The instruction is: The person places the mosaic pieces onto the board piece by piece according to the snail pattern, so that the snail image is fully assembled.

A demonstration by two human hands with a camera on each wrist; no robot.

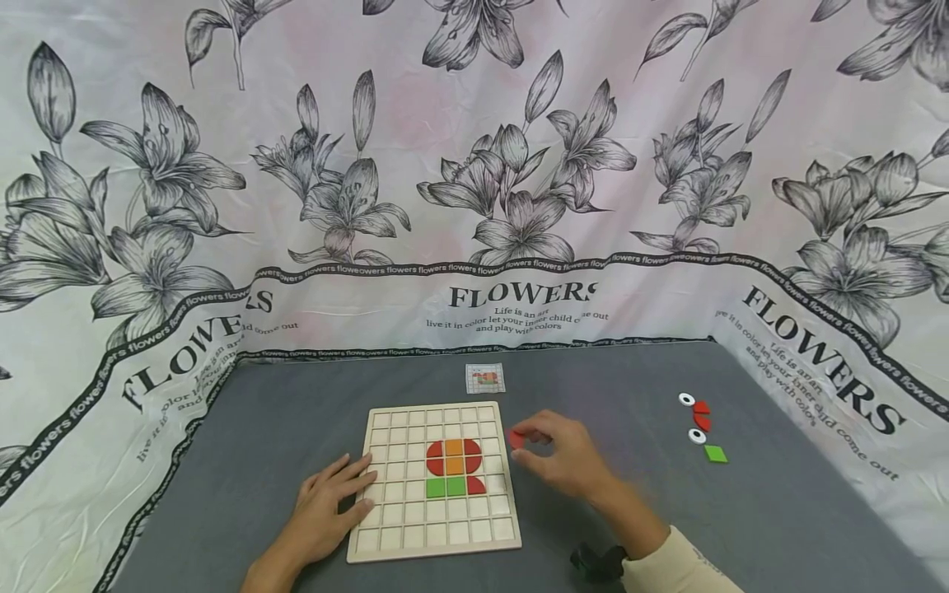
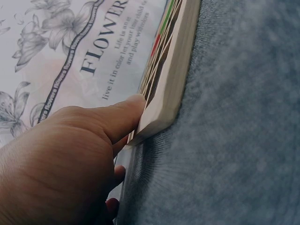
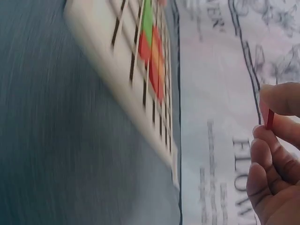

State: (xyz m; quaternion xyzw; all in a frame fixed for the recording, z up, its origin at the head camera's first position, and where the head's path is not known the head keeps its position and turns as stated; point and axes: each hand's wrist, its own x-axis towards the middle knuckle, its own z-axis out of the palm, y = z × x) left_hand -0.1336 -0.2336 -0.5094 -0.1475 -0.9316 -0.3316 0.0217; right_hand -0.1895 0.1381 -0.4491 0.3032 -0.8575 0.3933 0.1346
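Note:
A wooden grid board point(image 1: 393, 527) lies on the grey table, with red, orange and green tiles point(image 1: 455, 458) set in some of its squares. The left hand point(image 1: 324, 509) rests at the board's left edge, fingers spread and fairly straight; in the left wrist view its thumb point(image 2: 124, 115) touches the frame. Just off the board's right edge, the right hand point(image 1: 567, 457) pinches a red tile point(image 1: 516, 439) between thumb and fingers. The right wrist view shows that red tile point(image 3: 270, 119) edge-on, its full shape hidden by the fingertips.
A small printed pattern card point(image 1: 485, 379) lies behind the board. Off to the right are two white rings point(image 1: 686, 399), two red pieces point(image 1: 701, 422) and a green tile point(image 1: 715, 454). A dark object point(image 1: 596, 563) sits beside the right wrist. Flower-printed cloth point(image 1: 519, 305) walls the table.

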